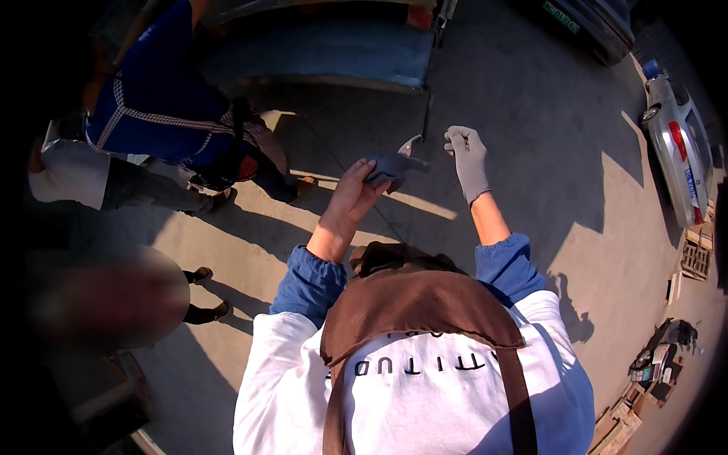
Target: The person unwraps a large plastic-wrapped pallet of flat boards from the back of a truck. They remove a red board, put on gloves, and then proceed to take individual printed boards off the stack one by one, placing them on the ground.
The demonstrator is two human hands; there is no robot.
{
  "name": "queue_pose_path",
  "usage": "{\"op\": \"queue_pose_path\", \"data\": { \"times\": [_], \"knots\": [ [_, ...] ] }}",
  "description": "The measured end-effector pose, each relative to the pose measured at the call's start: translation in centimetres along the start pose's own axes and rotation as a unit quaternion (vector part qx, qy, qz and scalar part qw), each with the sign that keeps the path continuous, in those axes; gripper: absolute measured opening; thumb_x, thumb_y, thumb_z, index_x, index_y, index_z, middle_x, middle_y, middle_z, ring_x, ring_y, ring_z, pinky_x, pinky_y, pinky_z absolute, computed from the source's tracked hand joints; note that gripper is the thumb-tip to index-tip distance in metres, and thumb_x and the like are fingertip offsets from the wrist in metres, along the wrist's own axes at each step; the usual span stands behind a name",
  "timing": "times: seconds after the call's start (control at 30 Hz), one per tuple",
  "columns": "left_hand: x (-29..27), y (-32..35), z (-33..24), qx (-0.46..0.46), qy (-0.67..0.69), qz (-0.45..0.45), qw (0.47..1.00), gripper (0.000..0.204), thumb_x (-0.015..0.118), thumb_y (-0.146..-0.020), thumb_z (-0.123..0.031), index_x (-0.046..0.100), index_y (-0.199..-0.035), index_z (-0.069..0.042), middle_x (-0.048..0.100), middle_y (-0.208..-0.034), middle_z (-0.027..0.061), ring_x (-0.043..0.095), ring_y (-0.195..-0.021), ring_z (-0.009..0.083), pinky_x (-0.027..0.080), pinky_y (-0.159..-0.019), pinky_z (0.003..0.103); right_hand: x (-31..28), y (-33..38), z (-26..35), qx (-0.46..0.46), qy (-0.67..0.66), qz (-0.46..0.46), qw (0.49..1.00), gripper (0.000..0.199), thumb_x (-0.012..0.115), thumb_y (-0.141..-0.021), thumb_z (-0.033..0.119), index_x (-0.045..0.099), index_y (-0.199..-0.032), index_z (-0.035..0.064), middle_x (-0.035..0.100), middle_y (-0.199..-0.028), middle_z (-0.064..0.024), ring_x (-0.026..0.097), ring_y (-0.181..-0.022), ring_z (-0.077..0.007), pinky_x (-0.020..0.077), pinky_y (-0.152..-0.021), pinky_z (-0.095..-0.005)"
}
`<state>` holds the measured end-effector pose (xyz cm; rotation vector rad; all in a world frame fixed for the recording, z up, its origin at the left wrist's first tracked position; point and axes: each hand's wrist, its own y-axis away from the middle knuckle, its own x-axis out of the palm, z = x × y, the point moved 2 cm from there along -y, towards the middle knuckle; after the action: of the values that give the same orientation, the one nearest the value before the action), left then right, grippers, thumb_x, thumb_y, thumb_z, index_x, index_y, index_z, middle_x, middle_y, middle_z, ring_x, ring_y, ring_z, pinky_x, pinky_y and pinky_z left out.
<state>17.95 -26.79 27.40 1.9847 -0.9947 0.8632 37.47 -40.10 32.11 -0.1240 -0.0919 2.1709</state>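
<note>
One loose grey glove (390,167) (crumpled, limp) is pinched in the bare left hand (350,199); the right hand (468,155), already gloved, hangs open and empty beside it.

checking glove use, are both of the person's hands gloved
No, only the right hand wears a grey glove; the left hand is bare and grips a second grey glove.

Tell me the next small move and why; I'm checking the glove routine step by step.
Probably slide the bare left hand into the grey glove it holds: the right hand is already gloved, and the left is bare.
</note>
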Motion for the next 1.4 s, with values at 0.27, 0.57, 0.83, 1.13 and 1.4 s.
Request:
{"op": "queue_pose_path", "data": {
  "times": [0.27, 0.57, 0.83, 1.13, 1.4],
  "knots": [
    [1.7, -0.2, 1.8, 0.044, 0.038, -0.065, 0.996, 0.014, 0.043, -0.102, -0.011, 0.052, -0.108, -0.004, 0.061, -0.112, 0.0111, 0.064, -0.103, 0.0231, 0.055, -0.091, 0.037, 4.3, 7.7, -0.3, 0.053, 0.054, 0.184, 0.98, 0.029, 0.064, -0.093, 0.026, 0.068, -0.097, -0.002, 0.07, -0.082, -0.009, 0.065, -0.077, -0.0149, 0.0502, -0.069, -0.0308],
    [-3.8, -2.2, 4.3, 0.034, -0.138, -0.15, 0.978, 0.02, 0.054, -0.099, -0.018, 0.049, -0.114, -0.006, 0.063, -0.103, 0.009, 0.064, -0.089, 0.0184, 0.054, -0.075, 0.034, 4.8, 4.2, -4.5, 0.004, 0.045, 0.184, 0.982, 0.024, 0.058, -0.093, 0.02, 0.065, -0.104, -0.0006, 0.069, -0.095, -0.0165, 0.067, -0.087, -0.0224, 0.051, -0.075, -0.0339],
    [-3.9, 2.1, 7.5, 0.195, -0.555, -0.118, 0.8, 0.032, 0.05, -0.099, -0.023, 0.064, -0.117, -0.001, 0.067, -0.073, 0.0096, 0.065, -0.066, 0.0177, 0.052, -0.063, 0.031, 5.7, 5.7, -8.4, -0.116, 0.419, 0.351, 0.829, 0.03, 0.05, -0.093, 0.032, 0.068, -0.101, 0.0097, 0.069, -0.099, -0.0171, 0.064, -0.089, -0.0378, 0.051, -0.077, -0.0438],
    [-10.8, 0.6, 9.7, -0.063, -0.399, -0.15, 0.902, 0.02, 0.047, -0.095, -0.011, 0.058, -0.084, 0.002, 0.061, -0.066, 0.0117, 0.056, -0.053, 0.0212, 0.044, -0.046, 0.033, 7.8, 9.0, -8.5, -0.135, 0.419, 0.479, 0.759, 0.028, 0.051, -0.093, 0.03, 0.064, -0.109, 0.0118, 0.069, -0.096, -0.0157, 0.066, -0.088, -0.036, 0.0522, -0.076, -0.0436],
    [-9.3, 2.8, 9.3, 0.084, -0.092, -0.165, 0.978, 0.029, 0.061, -0.092, -0.018, 0.062, -0.116, -0.002, 0.066, -0.11, 0.0098, 0.064, -0.101, 0.0218, 0.052, -0.084, 0.031, 7.4, 9.6, -7.0, -0.215, 0.271, 0.469, 0.813, 0.029, 0.057, -0.091, 0.025, 0.061, -0.105, 0.0005, 0.066, -0.099, -0.0159, 0.061, -0.077, -0.0279, 0.0501, -0.071, -0.0405]
  ]
}}
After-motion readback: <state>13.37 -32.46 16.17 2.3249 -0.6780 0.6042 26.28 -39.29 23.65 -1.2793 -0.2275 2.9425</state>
